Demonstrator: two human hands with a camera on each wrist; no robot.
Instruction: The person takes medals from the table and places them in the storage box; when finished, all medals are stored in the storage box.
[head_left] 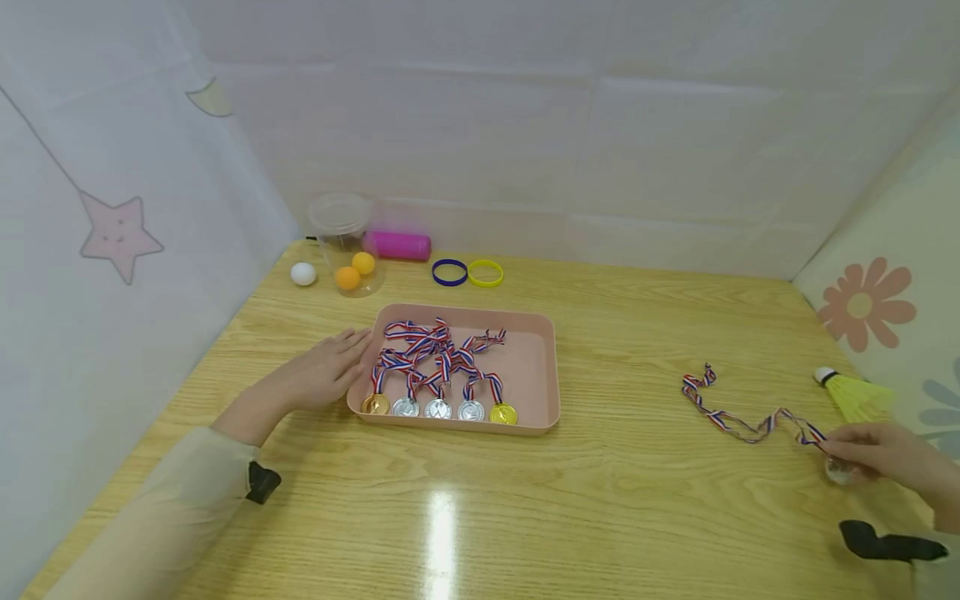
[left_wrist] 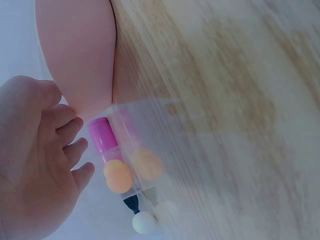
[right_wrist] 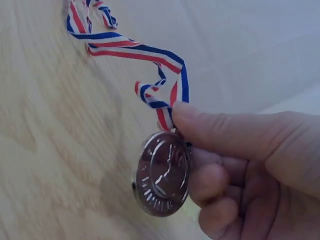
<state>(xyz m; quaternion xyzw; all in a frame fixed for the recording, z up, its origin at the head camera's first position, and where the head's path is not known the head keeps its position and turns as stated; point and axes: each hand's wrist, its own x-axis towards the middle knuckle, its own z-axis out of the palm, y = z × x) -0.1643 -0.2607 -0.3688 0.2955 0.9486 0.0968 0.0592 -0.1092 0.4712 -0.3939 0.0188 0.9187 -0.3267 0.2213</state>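
Head view: right hand [head_left: 877, 454] at the far right of the pale wood-grain surface [head_left: 600, 500], fingers closed on a silver medal disc on a red, white and blue striped ribbon [head_left: 750, 421]; the ribbon trails loosely leftward across the wood. Left hand [head_left: 330, 367] lies flat, fingers straight, against the left rim of the shallow pink plastic tray [head_left: 536, 367], which holds five more medals in a row.

Left wrist view: fingers relaxed beside the tray wall [left_wrist: 75, 55]; clear plastic cup with orange balls [left_wrist: 132, 170] close by.

Right wrist view: thumb and fingers [right_wrist: 225, 135] pinch the disc [right_wrist: 162, 175] at its edge near the ribbon loop. The disc looks rigid, smooth, probably slippery and light; the ribbon is limp and liable to snag or drag. Holding the rim seems surest.
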